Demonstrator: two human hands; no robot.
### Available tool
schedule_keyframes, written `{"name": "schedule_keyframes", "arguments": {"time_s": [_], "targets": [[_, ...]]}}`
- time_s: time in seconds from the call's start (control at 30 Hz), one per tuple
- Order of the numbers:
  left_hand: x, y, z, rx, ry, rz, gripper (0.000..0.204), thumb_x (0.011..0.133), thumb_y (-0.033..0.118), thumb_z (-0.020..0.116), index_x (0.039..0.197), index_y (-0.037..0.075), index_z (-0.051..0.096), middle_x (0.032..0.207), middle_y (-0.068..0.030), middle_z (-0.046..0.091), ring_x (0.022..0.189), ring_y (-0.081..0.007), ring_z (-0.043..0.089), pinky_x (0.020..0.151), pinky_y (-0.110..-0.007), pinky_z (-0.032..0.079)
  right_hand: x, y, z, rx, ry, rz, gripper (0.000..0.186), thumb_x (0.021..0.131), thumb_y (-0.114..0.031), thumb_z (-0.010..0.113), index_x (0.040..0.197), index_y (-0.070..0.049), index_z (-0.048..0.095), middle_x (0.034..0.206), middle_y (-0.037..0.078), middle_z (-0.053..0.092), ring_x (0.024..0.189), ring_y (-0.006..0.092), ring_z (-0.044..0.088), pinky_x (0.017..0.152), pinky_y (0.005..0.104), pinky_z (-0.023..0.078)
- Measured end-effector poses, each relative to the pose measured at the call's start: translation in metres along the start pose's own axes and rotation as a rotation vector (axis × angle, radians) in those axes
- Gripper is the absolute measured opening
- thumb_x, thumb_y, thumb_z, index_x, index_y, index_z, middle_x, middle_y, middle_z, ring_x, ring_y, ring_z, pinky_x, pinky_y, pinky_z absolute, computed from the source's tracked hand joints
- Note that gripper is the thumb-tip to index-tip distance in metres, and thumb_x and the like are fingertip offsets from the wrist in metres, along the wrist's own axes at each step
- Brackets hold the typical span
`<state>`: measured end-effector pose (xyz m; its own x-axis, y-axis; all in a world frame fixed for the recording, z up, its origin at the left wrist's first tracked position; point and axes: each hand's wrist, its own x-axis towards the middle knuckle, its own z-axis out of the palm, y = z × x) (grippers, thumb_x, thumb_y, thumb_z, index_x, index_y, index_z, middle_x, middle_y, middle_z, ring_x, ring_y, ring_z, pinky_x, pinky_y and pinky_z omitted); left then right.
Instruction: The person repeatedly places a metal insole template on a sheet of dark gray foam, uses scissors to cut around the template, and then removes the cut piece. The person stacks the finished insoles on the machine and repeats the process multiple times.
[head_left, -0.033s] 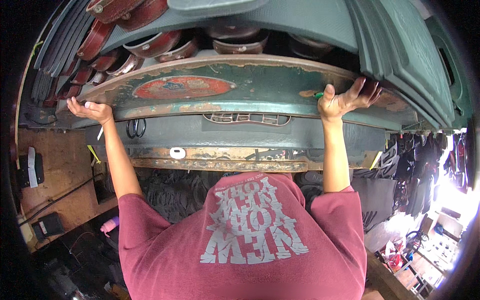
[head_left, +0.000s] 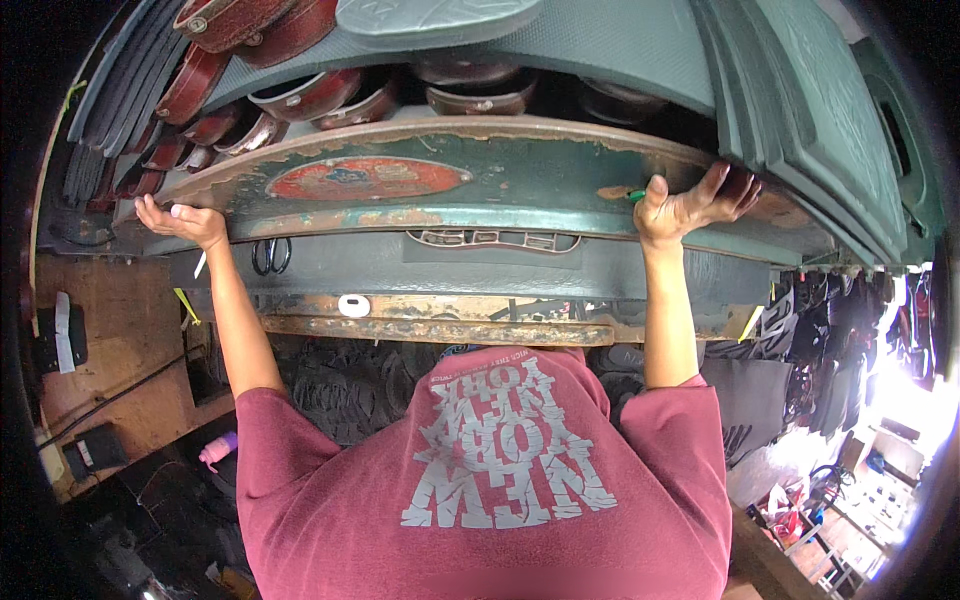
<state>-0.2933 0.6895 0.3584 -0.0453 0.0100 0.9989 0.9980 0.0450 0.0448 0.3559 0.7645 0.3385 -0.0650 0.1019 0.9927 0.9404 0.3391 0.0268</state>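
Note:
Both my hands are raised to a wide, worn green machine beam (head_left: 540, 165) with a red oval plate on its front. My left hand (head_left: 185, 222) is at the beam's left end, palm up, with fingers stretched out and slightly bent. Toward the right end is my right hand (head_left: 690, 212), fingers spread and thumb up beside a small green part (head_left: 637, 195). No object shows in either palm. Below the beam, a sole-shaped metal cutting die (head_left: 497, 248) lies on a black sheet (head_left: 345, 266). Its far part is hidden under the beam.
Dark red cutting dies (head_left: 305, 97) and stacked grey sheets (head_left: 800, 130) sit above the beam. Scissors (head_left: 271, 256) lie on the black sheet's left part. A small white case (head_left: 353, 305) rests near the worn front edge. Dark cut pieces (head_left: 350, 385) pile up below.
The beam and the things above it appear very slightly lower in the picture. Both hands keep their places on the beam.

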Motion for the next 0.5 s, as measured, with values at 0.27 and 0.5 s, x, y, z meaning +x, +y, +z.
{"name": "schedule_keyframes", "arguments": {"time_s": [0.27, 0.5], "targets": [[-0.018, 0.000, -0.019, 0.007, -0.054, -0.074, 0.055, 0.106, 0.034, 0.033, 0.141, -0.006, 0.045, 0.152, -0.0296, 0.039, 0.145, -0.0446, 0.032, 0.120, -0.060, 0.022, -0.019, -0.006, -0.016, 0.019, -0.024, -0.025, 0.085, 0.100, -0.069, 0.042, 0.164, -0.018, 0.023, 0.164, 0.027, 0.018, 0.149, 0.0513, 0.015, 0.116, 0.0715, 0.012], [-0.021, -0.002, -0.024, -0.023, -0.097, -0.108, 0.047, 0.100, 0.020, 0.040, 0.139, -0.006, 0.045, 0.151, -0.0285, 0.039, 0.146, -0.0430, 0.030, 0.121, -0.059, 0.020, -0.016, -0.010, -0.019, 0.065, -0.021, -0.018, 0.081, 0.100, -0.066, 0.044, 0.161, -0.016, 0.029, 0.161, 0.029, 0.020, 0.149, 0.0520, 0.014, 0.116, 0.0709, 0.012]]}}
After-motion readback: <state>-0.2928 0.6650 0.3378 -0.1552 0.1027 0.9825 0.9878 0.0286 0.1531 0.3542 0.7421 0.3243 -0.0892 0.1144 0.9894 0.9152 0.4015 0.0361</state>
